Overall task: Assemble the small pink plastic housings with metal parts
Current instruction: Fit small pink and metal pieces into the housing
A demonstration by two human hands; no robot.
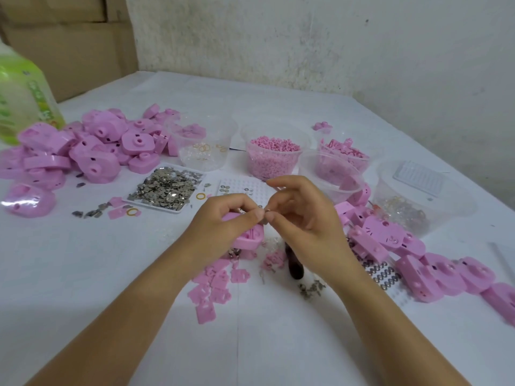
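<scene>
A stained whitewashed wall (278,37) backs a white-covered worktop (111,260); a heap of loose housings (92,146) lies toward its far left corner, and a row of others (418,260) runs along the right edge; clear tubs (274,154) stand near the far edge, with a tray of metal parts (167,188) just before them. Over the middle of the worktop, the left hand (220,221) curls round the pink housing (250,238); the right hand (301,215) pinches a tiny metal part (266,217) between thumb and forefinger at the housing's upper rim. The housing's open side seems to face up and toward the right hand; its long axis appears to run across the worktop, left to right, though fingers hide much of it. To seat the part well, I judge: hold the housing still, line the part up with its slot, press straight and not at a slant.
</scene>
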